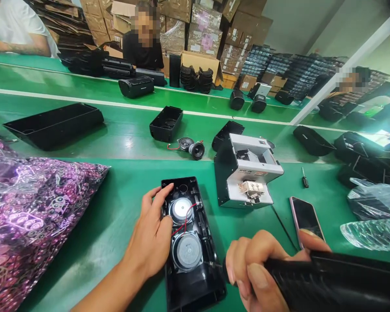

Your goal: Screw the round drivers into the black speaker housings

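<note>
Screwdriver fills my right fingers, tip by a speaker. My left fingers hold the box, maybe to steady it.

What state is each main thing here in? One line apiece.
Speaker housing: open, two drivers inside
Left hand: on the housing's left edge
Right hand: closed around the power screwdriver
Loose speaker drivers: outside any housing
Smartphone: face up, screen dark
Water bottle: on its side
Small screwdriver: lying flat
</note>
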The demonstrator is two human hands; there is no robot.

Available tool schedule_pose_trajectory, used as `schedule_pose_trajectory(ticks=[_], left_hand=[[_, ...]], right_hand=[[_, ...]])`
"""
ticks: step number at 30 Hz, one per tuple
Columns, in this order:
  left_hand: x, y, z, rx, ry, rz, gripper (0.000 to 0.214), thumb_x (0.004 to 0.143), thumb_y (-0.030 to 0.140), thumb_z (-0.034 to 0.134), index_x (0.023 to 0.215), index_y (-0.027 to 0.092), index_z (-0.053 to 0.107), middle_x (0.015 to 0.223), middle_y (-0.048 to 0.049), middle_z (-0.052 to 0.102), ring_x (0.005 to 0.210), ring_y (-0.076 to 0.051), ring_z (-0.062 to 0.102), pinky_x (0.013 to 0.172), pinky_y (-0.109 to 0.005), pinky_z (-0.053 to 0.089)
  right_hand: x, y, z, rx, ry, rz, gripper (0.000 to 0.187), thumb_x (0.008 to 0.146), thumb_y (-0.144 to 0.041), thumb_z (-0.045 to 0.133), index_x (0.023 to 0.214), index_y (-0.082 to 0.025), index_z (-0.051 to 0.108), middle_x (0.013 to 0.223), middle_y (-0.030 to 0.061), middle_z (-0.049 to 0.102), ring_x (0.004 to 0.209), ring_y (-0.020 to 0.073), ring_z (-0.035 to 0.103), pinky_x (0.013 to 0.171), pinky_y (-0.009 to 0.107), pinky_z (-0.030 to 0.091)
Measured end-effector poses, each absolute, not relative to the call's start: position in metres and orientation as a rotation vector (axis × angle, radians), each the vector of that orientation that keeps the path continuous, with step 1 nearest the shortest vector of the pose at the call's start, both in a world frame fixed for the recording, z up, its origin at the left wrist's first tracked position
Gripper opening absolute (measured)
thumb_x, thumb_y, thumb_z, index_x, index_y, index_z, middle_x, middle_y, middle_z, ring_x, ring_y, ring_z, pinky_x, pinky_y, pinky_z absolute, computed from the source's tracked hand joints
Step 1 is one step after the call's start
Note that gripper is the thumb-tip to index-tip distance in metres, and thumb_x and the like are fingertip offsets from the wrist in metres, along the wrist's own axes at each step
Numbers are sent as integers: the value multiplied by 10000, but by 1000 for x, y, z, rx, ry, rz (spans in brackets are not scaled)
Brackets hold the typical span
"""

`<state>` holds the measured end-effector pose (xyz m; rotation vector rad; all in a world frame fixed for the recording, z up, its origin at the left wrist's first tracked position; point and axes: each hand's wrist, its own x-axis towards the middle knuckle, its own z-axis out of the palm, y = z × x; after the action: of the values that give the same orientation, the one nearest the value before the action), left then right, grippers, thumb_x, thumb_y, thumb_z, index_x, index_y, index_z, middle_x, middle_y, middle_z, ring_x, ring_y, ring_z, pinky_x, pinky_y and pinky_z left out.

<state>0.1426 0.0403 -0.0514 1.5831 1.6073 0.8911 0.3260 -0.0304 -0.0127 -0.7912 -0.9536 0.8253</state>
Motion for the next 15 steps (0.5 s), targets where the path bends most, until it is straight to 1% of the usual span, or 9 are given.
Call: schedule_pose_trajectory(ticks=[7, 12, 13, 14, 15], left_hand=[[145, 39, -51, 1551, 1622, 879, 648, 994, 319, 413, 1636, 390, 461, 1660, -40, 393, 1562, -353, 447, 1327, -701, 350], [143, 41, -55, 1549, 1576, 902, 655, 994, 298, 433, 1643, 381, 461, 1650, -52, 391, 1569, -353, 436, 1347, -698, 307], [142, 42, -56, 1546, 1565, 908, 656, 994, 290, 439, 1643, 381, 462, 1649, -54, 388, 1575, -354, 429, 1351, -698, 296], [142, 42, -58, 1544, 1559, 917, 661, 990, 279, 444, 1644, 373, 463, 1649, -60, 383, 1583, -357, 420, 1356, -700, 282], [143, 42, -58, 1542, 1556, 927, 669, 983, 265, 446, 1645, 355, 464, 1654, -70, 372, 1591, -361, 410, 1362, -700, 268]], right_hand=[[338, -24, -30, -672, -1089, 883, 499, 1142, -225, 621, 1526, -445, 392, 769, -92, 540, 530, 122, 516, 535, 285, 485], [338, -25, -35, -656, -1139, 846, 534, 1131, -220, 637, 1538, -436, 369, 768, -85, 566, 528, 129, 511, 526, 297, 487], [339, -26, -36, -653, -1151, 833, 550, 1126, -223, 644, 1538, -449, 357, 765, -85, 570, 521, 133, 509, 518, 299, 485], [340, -27, -37, -661, -1165, 834, 557, 1115, -229, 662, 1518, -470, 362, 758, -86, 573, 513, 140, 512, 510, 301, 484], [342, -28, -39, -688, -1176, 843, 521, 1100, -244, 689, 1468, -478, 405, 742, -84, 572, 505, 152, 521, 499, 306, 484]])
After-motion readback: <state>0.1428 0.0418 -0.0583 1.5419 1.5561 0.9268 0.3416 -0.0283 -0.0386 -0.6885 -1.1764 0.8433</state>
